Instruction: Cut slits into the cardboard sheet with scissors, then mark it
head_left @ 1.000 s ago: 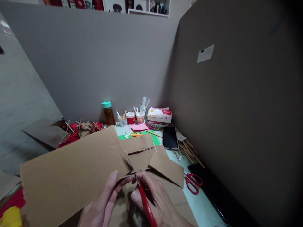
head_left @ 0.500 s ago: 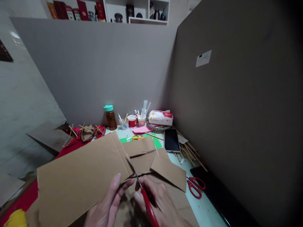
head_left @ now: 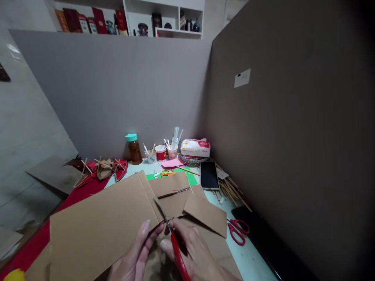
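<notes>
A large sheet of cardboard [head_left: 99, 222] is gripped along its near right edge by my left hand [head_left: 137, 249], thumb on top and fingers beneath. My right hand [head_left: 193, 246] holds red-handled scissors [head_left: 177, 246]. Their blades lie at the sheet's right end, beside a crease running parallel to that edge. One blade shows on top of the cardboard; whether the other is beneath it I cannot tell. Under and beyond my hands lie other cardboard pieces, among them a loose flap [head_left: 205, 214] to the right and a folded strip [head_left: 170, 184] behind.
A second pair of red scissors [head_left: 238, 232] lies right of the cardboard. Behind are a phone [head_left: 209, 175], wooden sticks [head_left: 231, 189], a tissue pack [head_left: 195, 148], cups of straws and sticks [head_left: 172, 153], and a lidded bottle [head_left: 134, 150]. Red pinwheel-like crafts [head_left: 120, 168] sit left.
The view has shifted slightly, so the scene sits a little lower and further left. Both hands keep their holds; the scissors stay at nearly the same spot on the cardboard.
</notes>
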`<state>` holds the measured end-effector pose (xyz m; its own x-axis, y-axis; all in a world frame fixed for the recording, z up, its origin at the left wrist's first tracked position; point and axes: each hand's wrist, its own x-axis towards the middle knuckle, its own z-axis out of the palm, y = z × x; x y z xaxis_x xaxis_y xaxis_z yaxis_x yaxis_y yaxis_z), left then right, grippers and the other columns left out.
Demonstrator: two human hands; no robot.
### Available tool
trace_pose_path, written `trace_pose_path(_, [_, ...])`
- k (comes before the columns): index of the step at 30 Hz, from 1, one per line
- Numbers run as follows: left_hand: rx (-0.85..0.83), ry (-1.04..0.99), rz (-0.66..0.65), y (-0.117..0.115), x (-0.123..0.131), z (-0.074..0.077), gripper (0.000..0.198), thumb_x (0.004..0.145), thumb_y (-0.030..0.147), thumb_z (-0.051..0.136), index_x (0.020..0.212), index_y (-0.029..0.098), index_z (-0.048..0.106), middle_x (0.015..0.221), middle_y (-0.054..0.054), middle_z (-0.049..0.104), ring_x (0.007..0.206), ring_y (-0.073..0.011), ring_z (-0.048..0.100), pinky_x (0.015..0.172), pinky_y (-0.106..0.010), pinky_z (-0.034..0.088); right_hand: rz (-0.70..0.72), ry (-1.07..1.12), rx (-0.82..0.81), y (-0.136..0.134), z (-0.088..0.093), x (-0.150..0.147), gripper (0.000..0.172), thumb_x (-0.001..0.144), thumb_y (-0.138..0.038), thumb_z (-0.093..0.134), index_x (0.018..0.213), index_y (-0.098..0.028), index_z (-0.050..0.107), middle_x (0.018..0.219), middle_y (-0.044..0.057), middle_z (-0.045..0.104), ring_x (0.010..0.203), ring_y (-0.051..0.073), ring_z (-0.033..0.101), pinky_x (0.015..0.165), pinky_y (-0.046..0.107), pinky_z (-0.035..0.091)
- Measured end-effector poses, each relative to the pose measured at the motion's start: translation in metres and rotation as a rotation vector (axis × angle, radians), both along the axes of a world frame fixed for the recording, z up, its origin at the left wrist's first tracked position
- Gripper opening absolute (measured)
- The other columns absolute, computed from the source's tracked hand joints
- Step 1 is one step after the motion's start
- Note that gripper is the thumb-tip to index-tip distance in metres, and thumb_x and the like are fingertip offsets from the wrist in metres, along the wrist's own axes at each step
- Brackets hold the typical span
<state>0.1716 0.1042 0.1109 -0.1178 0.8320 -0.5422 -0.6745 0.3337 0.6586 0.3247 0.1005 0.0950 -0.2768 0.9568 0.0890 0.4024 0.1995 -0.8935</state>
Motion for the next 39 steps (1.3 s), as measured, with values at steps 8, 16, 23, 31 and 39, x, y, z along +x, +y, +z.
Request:
trace_pose_path(8, [0.011, 0.003, -0.018, -0.003, -0.005, -0.011, 0.015, 0.098, 0.013, 0.065, 0.107, 0.007, 0.076, 0.119, -0.017, 0.077, 0.11, -0.0272, 0.076, 0.086, -0.027, 0.067, -0.004, -0.013, 0.037, -0.003, -0.008, 0.0, 0.054, 0.1, -0.073, 0.042, 0.092, -0.022, 0.059, 0.079, 0.004, 0.063, 0.076, 0.023, 0.059, 0.073, 0.033, 0.039])
trace_pose_path(16, [0.018, -0.005, -0.045, -0.003, -0.008, -0.019, 0.013, 0.097, 0.017, 0.068, 0.104, 0.009, 0.076, 0.114, -0.016, 0.079, 0.11, -0.0264, 0.077, 0.088, -0.025, 0.066, 0.033, 0.022, 0.052, 0.0, -0.002, 0.001, 0.055, 0.099, -0.073, 0.047, 0.088, -0.021, 0.06, 0.075, 0.002, 0.061, 0.068, 0.018, 0.058, 0.063, 0.028, 0.039])
trace_pose_path(23, [-0.009, -0.037, -0.107, -0.005, -0.007, -0.014, 0.019, 0.099, 0.022, 0.066, 0.101, 0.006, 0.077, 0.108, -0.019, 0.079, 0.112, -0.0274, 0.076, 0.091, -0.023, 0.064, 0.004, 0.02, 0.035, -0.001, 0.001, 0.002, 0.05, 0.096, -0.072, 0.056, 0.085, -0.023, 0.055, 0.067, -0.004, 0.051, 0.063, 0.016, 0.047, 0.064, 0.028, 0.035])
trace_pose_path(31, [-0.028, -0.044, -0.107, -0.006, -0.01, -0.022, 0.018, 0.094, 0.019, 0.073, 0.11, 0.011, 0.075, 0.112, -0.016, 0.078, 0.114, -0.0269, 0.075, 0.093, -0.026, 0.065, 0.0, 0.026, 0.057, -0.003, -0.006, 0.002, 0.05, 0.101, -0.068, 0.05, 0.087, -0.022, 0.059, 0.073, 0.001, 0.058, 0.065, 0.017, 0.054, 0.061, 0.027, 0.035])
trace_pose_path(39, [0.025, -0.026, -0.169, -0.004, -0.01, -0.026, 0.025, 0.096, 0.03, 0.073, 0.107, 0.008, 0.076, 0.104, -0.017, 0.078, 0.112, -0.0285, 0.074, 0.095, -0.027, 0.064, 0.036, 0.077, 0.043, -0.002, -0.001, 0.003, 0.04, 0.1, -0.06, 0.061, 0.099, -0.021, 0.072, 0.085, 0.003, 0.071, 0.079, 0.019, 0.065, 0.073, 0.027, 0.046])
